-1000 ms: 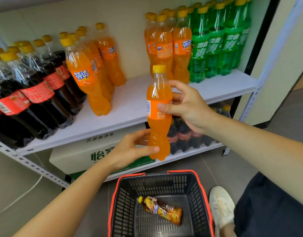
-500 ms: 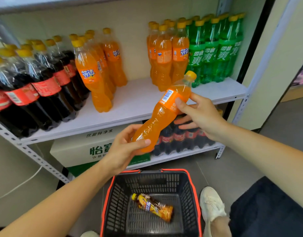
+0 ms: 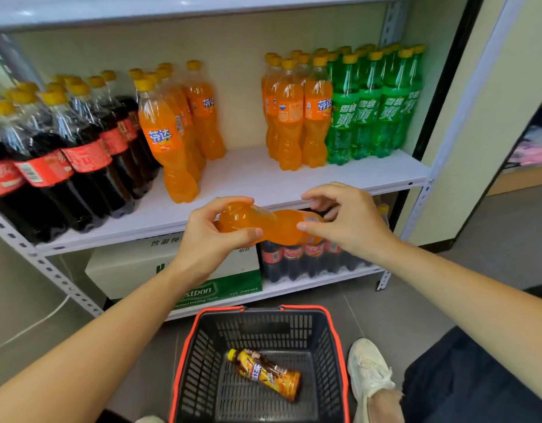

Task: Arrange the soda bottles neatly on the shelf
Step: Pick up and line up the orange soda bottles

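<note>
One orange soda bottle [image 3: 272, 227] is held lying sideways in front of the shelf [image 3: 248, 178] edge, level with the gap between two groups of orange bottles [image 3: 169, 141]. Its base end is gripped by the left hand [image 3: 208, 236], fingers curled round it. Its label end is pinched by the right hand [image 3: 352, 221] between thumb and bent fingers. One small bottle [image 3: 265, 374] is seen lying in the basket [image 3: 187, 346]. The cola bottles [image 3: 80, 154] and green bottles [image 3: 367, 117] overlap, so they cannot be counted.
</note>
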`<state>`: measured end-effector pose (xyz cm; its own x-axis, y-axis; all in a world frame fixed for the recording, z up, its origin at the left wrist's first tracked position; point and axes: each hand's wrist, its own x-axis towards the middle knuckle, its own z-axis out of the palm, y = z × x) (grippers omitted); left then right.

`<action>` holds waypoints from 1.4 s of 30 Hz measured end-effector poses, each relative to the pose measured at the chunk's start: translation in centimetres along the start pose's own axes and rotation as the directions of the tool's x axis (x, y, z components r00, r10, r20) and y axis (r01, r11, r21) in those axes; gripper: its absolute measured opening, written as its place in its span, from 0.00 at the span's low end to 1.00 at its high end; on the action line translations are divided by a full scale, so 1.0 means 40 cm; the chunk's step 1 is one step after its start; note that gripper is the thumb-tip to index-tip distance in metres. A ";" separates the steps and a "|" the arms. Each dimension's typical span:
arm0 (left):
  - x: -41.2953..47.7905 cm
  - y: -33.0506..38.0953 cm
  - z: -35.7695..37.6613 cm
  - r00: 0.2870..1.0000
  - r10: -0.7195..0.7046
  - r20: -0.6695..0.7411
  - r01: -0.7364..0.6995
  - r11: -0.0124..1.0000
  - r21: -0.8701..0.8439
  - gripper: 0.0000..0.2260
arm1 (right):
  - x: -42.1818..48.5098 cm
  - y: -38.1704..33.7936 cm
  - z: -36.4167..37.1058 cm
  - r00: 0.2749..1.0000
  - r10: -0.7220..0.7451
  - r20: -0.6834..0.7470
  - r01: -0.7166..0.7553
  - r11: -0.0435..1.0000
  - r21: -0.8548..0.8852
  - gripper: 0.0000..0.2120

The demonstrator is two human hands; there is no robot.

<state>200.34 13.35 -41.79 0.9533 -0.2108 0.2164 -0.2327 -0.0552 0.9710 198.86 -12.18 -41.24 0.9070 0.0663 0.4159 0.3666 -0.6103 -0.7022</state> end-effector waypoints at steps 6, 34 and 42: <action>-0.012 0.019 0.047 0.994 0.078 0.075 -0.083 0.995 0.062 0.24 | 0.003 0.009 0.070 0.953 -0.068 0.296 0.075 0.997 -0.012 0.37; -0.010 0.022 0.012 0.779 0.578 0.242 -0.624 0.682 0.381 0.19 | 0.006 0.026 0.093 0.962 -0.026 0.273 -0.081 0.924 0.374 0.23; 0.005 0.025 0.008 0.785 0.618 -0.046 -0.581 0.760 0.290 0.12 | 0.010 0.015 0.100 0.959 0.012 0.284 -0.119 0.924 0.363 0.31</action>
<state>200.24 12.94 -40.82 0.6137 -0.1544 0.7743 -0.7867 -0.2028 0.5831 200.27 -9.38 -43.81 0.9329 0.2804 0.2260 0.3057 -0.2853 -0.9084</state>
